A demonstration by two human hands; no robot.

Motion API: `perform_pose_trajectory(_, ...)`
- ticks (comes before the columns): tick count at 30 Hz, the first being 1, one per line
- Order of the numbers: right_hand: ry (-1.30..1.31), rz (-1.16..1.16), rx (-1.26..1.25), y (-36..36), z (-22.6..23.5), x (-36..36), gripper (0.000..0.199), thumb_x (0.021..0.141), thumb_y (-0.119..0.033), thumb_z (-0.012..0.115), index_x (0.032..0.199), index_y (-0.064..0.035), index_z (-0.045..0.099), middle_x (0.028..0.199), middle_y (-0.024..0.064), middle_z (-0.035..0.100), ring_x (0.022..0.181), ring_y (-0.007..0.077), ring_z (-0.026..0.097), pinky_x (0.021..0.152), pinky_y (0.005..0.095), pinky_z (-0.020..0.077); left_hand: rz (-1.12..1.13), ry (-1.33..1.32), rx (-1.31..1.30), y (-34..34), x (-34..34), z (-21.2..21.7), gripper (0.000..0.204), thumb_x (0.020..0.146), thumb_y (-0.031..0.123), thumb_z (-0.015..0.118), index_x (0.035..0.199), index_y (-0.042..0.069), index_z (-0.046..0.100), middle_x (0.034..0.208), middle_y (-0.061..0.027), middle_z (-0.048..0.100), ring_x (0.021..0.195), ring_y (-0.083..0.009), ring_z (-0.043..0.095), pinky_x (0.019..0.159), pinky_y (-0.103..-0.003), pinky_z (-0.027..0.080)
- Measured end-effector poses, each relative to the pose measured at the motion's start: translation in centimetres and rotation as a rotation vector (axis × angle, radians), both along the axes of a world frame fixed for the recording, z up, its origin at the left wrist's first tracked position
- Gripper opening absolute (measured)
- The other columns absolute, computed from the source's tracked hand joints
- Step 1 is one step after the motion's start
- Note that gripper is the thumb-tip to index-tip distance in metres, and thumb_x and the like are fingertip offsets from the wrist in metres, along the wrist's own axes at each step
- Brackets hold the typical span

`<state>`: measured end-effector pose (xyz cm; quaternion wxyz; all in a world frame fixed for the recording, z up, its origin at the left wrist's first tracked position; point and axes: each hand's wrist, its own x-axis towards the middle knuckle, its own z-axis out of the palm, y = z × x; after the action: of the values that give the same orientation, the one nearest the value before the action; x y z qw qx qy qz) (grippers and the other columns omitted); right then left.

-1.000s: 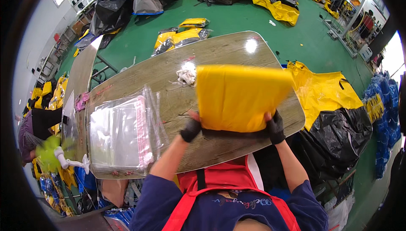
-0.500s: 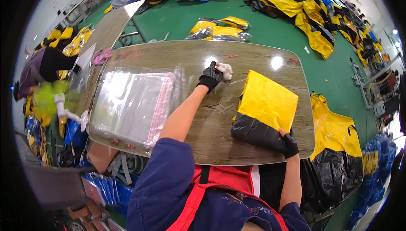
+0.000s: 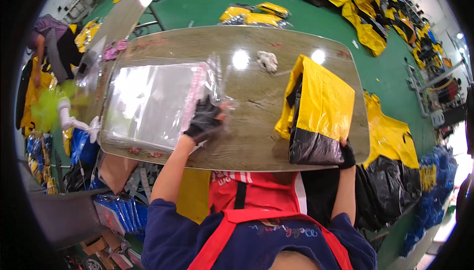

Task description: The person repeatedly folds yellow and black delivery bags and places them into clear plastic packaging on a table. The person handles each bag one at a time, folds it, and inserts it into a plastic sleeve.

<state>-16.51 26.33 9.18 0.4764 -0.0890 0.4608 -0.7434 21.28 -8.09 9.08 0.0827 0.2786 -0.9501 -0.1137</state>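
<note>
My left hand (image 3: 206,118), in a black fingerless glove, is at the right edge of a stack of clear plastic bags (image 3: 153,104). Its fingers are spread, slightly blurred, and appear to touch the loose film there. With my right hand (image 3: 347,154), gloved the same way, I grip the lower right corner of a folded yellow and black tarpaulin sheet (image 3: 323,104). The folded sheet stands tilted on the table, its layers parting at the left side. A crumpled white rag (image 3: 267,61) lies farther back, touched by neither hand.
The wood-patterned table (image 3: 247,141) has rounded corners. A pink cloth (image 3: 114,50) lies at its far left, beside a green blurred fan (image 3: 57,104). Packed yellow bundles (image 3: 254,17) rest on the green floor beyond. Another person (image 3: 57,47) bends over at the left.
My left hand has let go of the white rag and come nearer, to the bags' edge. The folded sheet has been tipped more upright and shifted slightly right by my right hand.
</note>
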Motion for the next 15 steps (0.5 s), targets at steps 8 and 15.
perform_pose_trajectory(8, 0.141, 0.207, 0.136, 0.4, 8.1, 4.2, 0.075, 0.07, 0.0, 0.068, 0.139, -0.0009, 0.038, 0.13, 0.0133, 0.053, 0.114, 0.0251, 0.055, 0.097, 0.0346, 0.0443, -0.224, 0.005, -0.05, 4.6, -3.8, 0.5, 0.053, 0.09, 0.037, 0.052, 0.137, 0.016, 0.044, 0.145, -0.015, 0.037, 0.135, -0.0382, 0.03, 0.111, -0.057, 0.015)
perform_pose_trajectory(15, 0.226, 0.27, 0.359, 1.0, 9.8, 5.5, 0.071, 0.073, -0.004, 0.071, 0.137, 0.0012, 0.04, 0.124, 0.0107, 0.057, 0.109, 0.018, 0.056, 0.092, 0.0297, 0.046, -0.141, 0.246, 0.084, 3.8, -3.3, -1.3, 0.039, 0.097, 0.027, 0.041, 0.131, 0.013, 0.053, 0.134, -0.0145, 0.051, 0.129, -0.0355, 0.04, 0.111, -0.048, 0.022)
